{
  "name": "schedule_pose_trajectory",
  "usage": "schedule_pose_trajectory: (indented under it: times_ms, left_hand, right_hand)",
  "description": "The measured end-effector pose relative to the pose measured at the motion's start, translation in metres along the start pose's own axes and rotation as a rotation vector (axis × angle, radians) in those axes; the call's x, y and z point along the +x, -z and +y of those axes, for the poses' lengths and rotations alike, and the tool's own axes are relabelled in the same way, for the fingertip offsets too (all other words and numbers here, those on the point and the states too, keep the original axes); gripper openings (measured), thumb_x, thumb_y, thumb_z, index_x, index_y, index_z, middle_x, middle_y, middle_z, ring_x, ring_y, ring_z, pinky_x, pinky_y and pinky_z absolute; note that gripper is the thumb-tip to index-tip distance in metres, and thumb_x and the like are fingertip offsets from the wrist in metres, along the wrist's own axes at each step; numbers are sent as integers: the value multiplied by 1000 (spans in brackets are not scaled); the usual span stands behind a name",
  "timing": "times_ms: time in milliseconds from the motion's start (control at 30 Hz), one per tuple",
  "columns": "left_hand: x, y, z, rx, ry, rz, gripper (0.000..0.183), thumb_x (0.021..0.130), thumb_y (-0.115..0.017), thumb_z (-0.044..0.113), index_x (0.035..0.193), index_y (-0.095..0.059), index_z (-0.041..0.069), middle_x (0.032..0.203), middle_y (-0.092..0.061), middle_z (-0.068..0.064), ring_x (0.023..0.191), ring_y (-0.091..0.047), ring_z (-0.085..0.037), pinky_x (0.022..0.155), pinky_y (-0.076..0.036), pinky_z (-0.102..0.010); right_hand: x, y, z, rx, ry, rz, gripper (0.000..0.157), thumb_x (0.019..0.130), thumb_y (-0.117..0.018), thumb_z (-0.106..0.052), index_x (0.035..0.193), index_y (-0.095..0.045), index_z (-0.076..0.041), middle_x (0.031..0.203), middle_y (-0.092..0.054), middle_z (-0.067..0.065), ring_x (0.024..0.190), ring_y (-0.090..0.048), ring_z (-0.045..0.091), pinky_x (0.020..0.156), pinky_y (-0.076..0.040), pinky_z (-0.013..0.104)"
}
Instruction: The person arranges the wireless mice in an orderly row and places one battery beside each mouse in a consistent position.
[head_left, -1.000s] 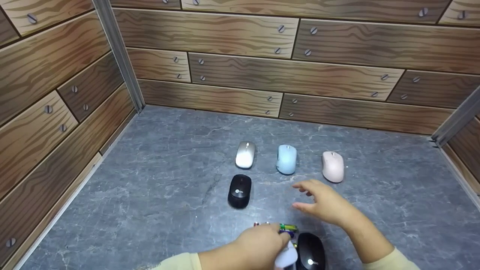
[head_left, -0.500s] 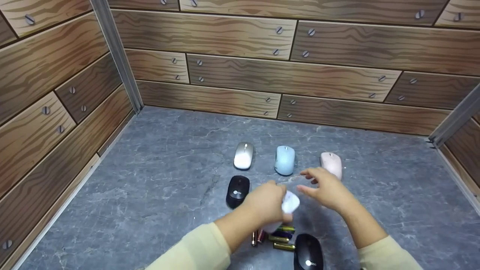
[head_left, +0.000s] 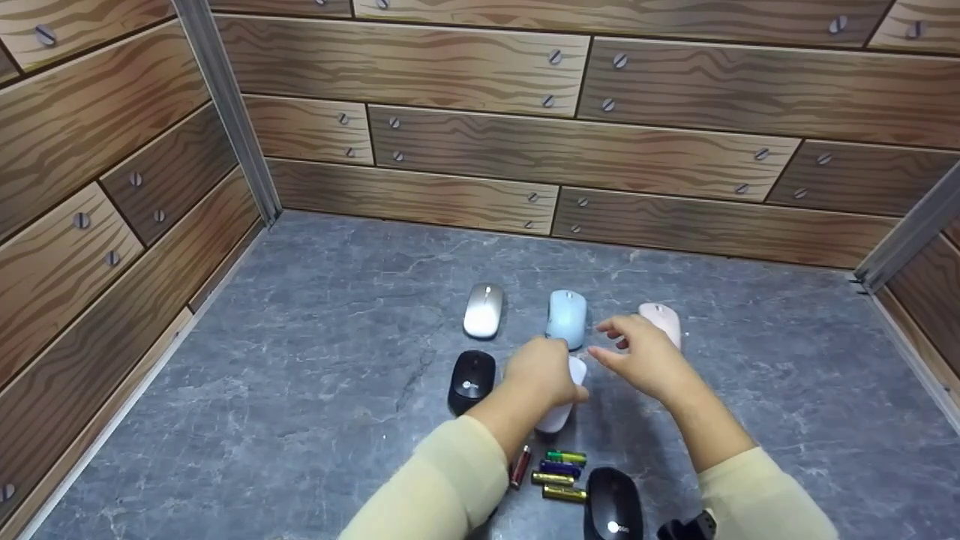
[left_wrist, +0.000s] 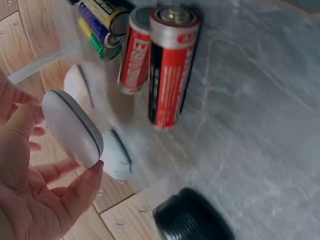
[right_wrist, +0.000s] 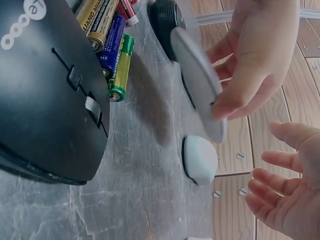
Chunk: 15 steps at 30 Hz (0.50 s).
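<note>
My left hand [head_left: 538, 371] grips a white computer mouse [left_wrist: 72, 127] by its edges, between thumb and fingers. In the right wrist view the mouse is tilted and held above the table. My right hand [head_left: 641, 356] hovers to its right with fingers apart and nothing in them, partly covering a pink mouse [head_left: 661, 319]. A light blue mouse [head_left: 568, 316] lies just beyond both hands. Left of it sits a silver mouse [head_left: 484, 309], and nearer me a black mouse [head_left: 472, 379], partly behind my left wrist.
Several batteries [head_left: 559, 478] lie in front of me, green, blue, gold and red. Beside them is a larger black mouse [head_left: 613, 504]. Wood-patterned walls [head_left: 465, 139] rise behind and at both sides of the grey marbled table [head_left: 315, 360].
My left hand has lifted the white mouse from beside the batteries and carried it forward, towards the blue mouse. My right hand has moved slightly forward, over part of the pink mouse.
</note>
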<state>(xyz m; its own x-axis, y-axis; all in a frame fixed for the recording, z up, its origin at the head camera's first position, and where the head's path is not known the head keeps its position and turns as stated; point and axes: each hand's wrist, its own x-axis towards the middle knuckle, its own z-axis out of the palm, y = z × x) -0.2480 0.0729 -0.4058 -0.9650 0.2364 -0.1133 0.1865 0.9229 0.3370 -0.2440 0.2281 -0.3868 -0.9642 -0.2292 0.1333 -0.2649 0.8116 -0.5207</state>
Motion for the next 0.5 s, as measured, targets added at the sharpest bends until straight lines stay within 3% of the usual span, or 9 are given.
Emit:
schedule_pose_trajectory:
  times_ms: [267, 500]
  left_hand:
    - [12, -18, 6, 76, 121, -9, 75, 62, -75, 56, 119, -58, 9, 121, -55, -11, 97, -59, -21, 75, -52, -33]
    - [17, -25, 12, 80, 146, -21, 78, 62, -75, 57, 119, -58, 6, 122, -54, -13, 102, -57, -23, 76, -52, -34]
  right_hand:
    - [2, -4, 4, 10, -21, 34, 31, 85, -64, -21, 108, -61, -1, 104, -60, 19, 93, -57, 36, 80, -48, 47]
    - [3, -5, 11, -4, -33, 16, 31, 85, -64, -21, 108, -61, 0, 105, -59, 22, 92, -57, 37, 79, -48, 47]
